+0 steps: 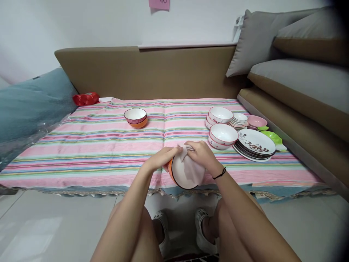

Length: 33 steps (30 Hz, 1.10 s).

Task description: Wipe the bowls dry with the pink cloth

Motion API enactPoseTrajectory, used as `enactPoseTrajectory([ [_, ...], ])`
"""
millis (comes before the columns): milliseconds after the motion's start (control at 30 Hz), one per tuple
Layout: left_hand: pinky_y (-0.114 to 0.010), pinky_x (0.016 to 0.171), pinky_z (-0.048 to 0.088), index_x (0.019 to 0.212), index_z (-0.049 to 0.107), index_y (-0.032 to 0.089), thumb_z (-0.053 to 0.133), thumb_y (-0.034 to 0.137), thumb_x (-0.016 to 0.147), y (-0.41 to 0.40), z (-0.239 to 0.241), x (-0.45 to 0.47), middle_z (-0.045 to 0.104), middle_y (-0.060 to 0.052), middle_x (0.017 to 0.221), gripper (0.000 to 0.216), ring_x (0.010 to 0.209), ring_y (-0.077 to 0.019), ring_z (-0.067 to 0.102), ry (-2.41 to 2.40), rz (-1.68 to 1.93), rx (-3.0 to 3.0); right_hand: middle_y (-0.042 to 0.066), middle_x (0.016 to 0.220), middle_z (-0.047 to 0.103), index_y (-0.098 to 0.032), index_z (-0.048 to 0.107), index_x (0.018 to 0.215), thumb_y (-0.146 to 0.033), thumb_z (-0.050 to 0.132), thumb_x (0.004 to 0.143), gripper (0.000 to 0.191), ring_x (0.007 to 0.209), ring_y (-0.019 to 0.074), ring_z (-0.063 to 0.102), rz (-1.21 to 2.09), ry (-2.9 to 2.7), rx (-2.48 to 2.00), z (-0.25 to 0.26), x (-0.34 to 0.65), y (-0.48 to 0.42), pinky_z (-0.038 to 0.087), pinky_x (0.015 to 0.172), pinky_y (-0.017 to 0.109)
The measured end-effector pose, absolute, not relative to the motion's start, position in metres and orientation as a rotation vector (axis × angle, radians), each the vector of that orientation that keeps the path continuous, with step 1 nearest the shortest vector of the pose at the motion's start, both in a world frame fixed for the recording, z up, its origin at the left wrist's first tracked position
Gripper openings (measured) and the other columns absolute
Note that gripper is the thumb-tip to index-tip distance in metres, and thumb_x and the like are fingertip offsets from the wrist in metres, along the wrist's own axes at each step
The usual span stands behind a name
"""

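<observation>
My left hand [166, 158] grips the left rim of an orange bowl [171, 170] with a dark edge and a pale inside, tilted toward me over the cloth's front edge. The left thumb lies at the far rim against a pale wiping cloth [195, 171]. My right hand [200, 154] is closed on that cloth, which is bunched at the far rim and hangs into the bowl. Some right fingers are hidden behind the rim and the cloth. Farther back on the left stands a purple-red bowl [135, 115] stacked in an orange bowl [139, 124].
On the right of the striped tablecloth [95, 145] stand red-rimmed white bowls [223, 134], small dishes [239, 118], a pink bowl [257, 122], stacked plates [256, 143] and a green leaf-shaped dish [274, 138]. A red bundle [85, 98] lies far left. Cushions [300, 80] rise at right.
</observation>
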<state>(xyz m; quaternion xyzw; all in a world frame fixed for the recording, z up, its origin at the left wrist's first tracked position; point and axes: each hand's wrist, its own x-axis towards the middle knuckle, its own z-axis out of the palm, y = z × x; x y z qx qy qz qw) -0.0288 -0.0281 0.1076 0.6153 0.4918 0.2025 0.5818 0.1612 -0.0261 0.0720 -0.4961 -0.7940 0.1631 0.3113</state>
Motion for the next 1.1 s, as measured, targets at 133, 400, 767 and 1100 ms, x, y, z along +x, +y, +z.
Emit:
enactPoseTrajectory([
  [133,-0.028,0.055,0.046,0.098,0.070,0.019,0.047,0.066,0.081,-0.024,0.106,-0.029,0.069,-0.007,0.079,0.055,0.069,-0.0209,0.060,1.146,0.589,1.350,0.006,0.068,0.065,-0.020,0.061,0.072,-0.019,0.047,0.079,0.015,0.063,0.0220,0.056,0.319,-1.958,-1.496,0.068,0.161,-0.024,0.032,0.060,0.030],
  [400,-0.032,0.086,0.048,0.136,0.039,0.030,0.057,0.046,0.083,-0.024,0.108,-0.021,0.047,-0.007,0.137,0.058,0.115,-0.0215,0.052,0.975,0.919,1.314,0.010,0.088,0.069,-0.018,0.059,0.088,-0.036,0.055,0.077,0.021,0.082,0.0269,0.061,0.731,-1.221,-1.447,0.040,0.165,-0.004,0.046,0.068,0.034],
  [767,-0.031,0.084,0.045,0.112,0.056,0.018,0.043,0.042,0.087,-0.024,0.106,-0.017,0.060,-0.007,0.109,0.037,0.100,-0.0216,0.053,1.180,0.962,1.561,0.009,0.087,0.067,-0.018,0.060,0.091,-0.026,0.050,0.076,0.019,0.080,0.0272,0.061,0.512,-1.614,-1.406,0.060,0.178,-0.006,0.044,0.070,0.034],
  [1100,-0.029,0.076,0.045,0.104,0.061,0.017,0.051,0.052,0.081,-0.027,0.097,-0.020,0.064,-0.005,0.096,0.043,0.090,-0.0224,0.058,1.165,0.542,1.631,0.007,0.081,0.071,-0.019,0.066,0.090,-0.016,0.054,0.081,0.016,0.075,0.0229,0.063,0.186,-2.200,-1.448,0.070,0.164,-0.023,0.035,0.064,0.028],
])
